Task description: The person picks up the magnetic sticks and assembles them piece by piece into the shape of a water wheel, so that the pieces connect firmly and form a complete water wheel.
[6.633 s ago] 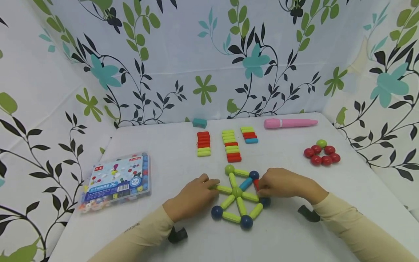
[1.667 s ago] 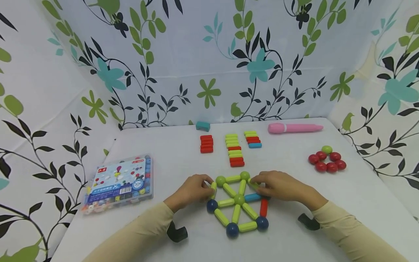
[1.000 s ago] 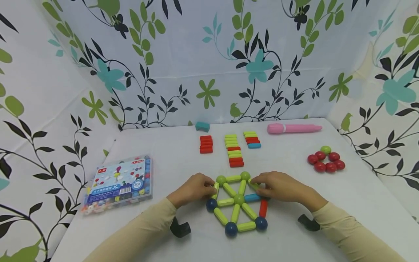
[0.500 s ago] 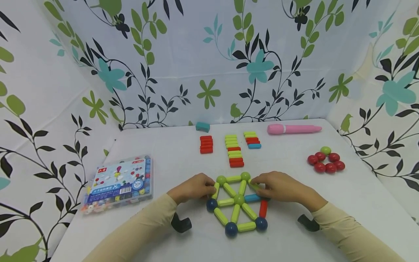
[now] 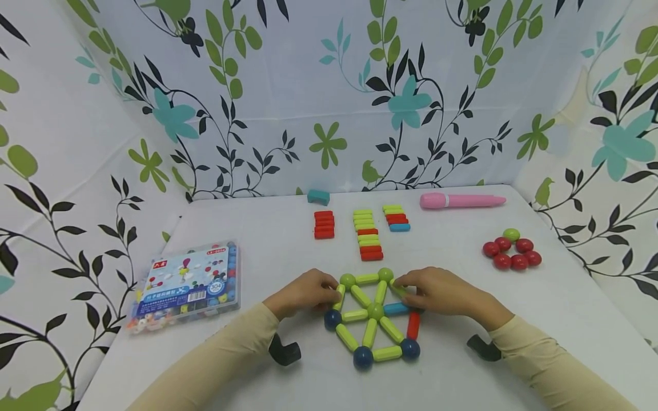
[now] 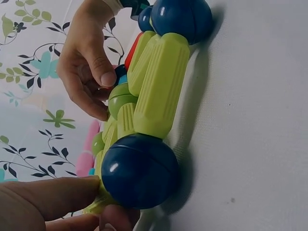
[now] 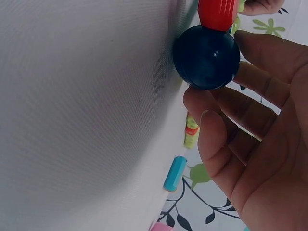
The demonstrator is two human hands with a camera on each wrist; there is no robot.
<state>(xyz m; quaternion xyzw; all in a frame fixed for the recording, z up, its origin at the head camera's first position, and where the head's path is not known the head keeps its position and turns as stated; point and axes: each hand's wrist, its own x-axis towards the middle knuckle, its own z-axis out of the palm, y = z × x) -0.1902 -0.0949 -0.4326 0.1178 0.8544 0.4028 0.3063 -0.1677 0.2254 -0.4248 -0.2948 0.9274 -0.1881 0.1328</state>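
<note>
A flat wheel of toy balls and rods lies on the white table, with a green hub ball [image 5: 376, 311] at its centre. Its rim has green and navy balls; most rods are lime, one spoke is blue [image 5: 397, 309] and one rim rod is red [image 5: 413, 326]. My left hand [image 5: 307, 292] pinches a lime rim rod [image 5: 339, 297] beside a navy ball [image 6: 139, 171]. My right hand [image 5: 437, 291] pinches the lime rim rod [image 5: 398, 290] at the upper right. Its fingers are around a navy ball [image 7: 206, 57], which the hand mostly hides in the head view.
Loose rods lie behind the wheel: a red stack [image 5: 324, 224], a mixed column [image 5: 367, 235] and a smaller stack [image 5: 396, 218]. A parts box [image 5: 186, 285] stands left. Red balls [image 5: 519, 262], a pink pen-shaped thing [image 5: 462, 201] and a teal block [image 5: 318, 197] lie farther out.
Since the oldest frame, the wheel has turned and gained a green ball and lime rods on its rim; two lime rods have left the red stack. Over the last second, both hands stay nearly still.
</note>
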